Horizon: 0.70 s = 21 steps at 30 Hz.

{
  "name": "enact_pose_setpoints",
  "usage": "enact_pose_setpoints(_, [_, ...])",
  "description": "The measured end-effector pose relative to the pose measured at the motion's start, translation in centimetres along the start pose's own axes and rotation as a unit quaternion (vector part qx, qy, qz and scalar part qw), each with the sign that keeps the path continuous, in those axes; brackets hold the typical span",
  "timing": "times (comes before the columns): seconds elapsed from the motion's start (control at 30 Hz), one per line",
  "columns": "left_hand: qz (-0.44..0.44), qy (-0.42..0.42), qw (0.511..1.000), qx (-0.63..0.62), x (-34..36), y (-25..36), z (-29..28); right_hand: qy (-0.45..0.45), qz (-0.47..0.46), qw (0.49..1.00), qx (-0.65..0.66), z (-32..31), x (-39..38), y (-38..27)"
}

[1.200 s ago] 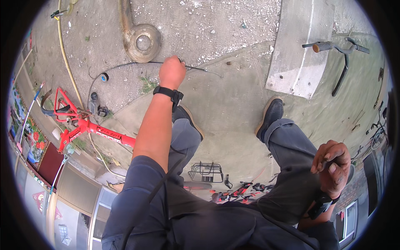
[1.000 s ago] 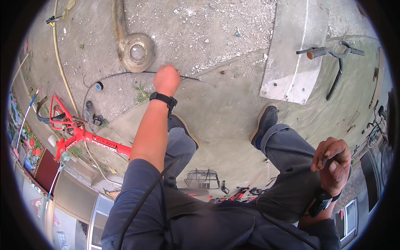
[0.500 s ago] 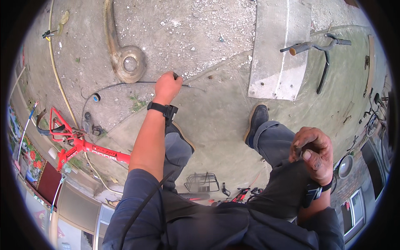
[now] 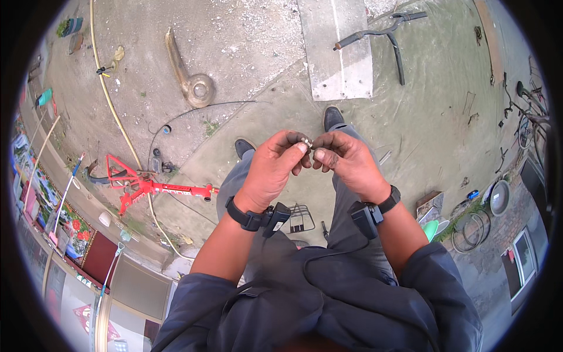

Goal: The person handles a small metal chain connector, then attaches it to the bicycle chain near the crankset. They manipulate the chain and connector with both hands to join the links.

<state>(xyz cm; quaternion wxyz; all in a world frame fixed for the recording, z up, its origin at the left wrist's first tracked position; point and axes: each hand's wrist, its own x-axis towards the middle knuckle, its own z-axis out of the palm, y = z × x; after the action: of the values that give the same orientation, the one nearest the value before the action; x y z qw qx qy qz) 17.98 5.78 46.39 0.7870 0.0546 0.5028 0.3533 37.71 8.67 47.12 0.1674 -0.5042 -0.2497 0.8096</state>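
My left hand [image 4: 275, 161] and my right hand [image 4: 349, 164] meet in front of my body, their dirty fingertips almost touching. A cluster of small pale bits [image 4: 307, 142] sits between them, pinched by the thumb and fingers of my left hand. What these bits are is too small to tell. The right thumb and fingers press together at the same spot, and whatever they grip is hidden. Past my shoes, a thin black cable [image 4: 226, 104] lies on the ground, apart from both hands.
A red bicycle frame [image 4: 170, 188] lies to the left, near a yellowish hose [image 4: 114, 111]. A rusty metal piece with a round end [image 4: 200, 89] lies ahead. Bicycle handlebars [image 4: 381, 32] rest by a grey board [image 4: 346, 76]. A black wire rack [image 4: 301, 220] lies below my hands.
My left hand has come back from the black cable on the ground. My right hand has moved left from beside my knee, and both now meet at the fingertips.
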Motion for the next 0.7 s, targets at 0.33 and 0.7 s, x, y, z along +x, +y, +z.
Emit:
enact_pose_setpoints(0.33, [0.155, -0.025, 0.958, 0.239, -14.0, 6.8, 15.5, -0.059, -0.043, 0.994, 0.077, 1.5, -17.5, -11.5])
enact_pose_setpoints(0.7, [0.274, -0.228, 0.871, 0.337, -24.2, 10.1, 20.2, 0.007, -0.178, 0.978, 0.109, 8.2, -31.1, -12.2])
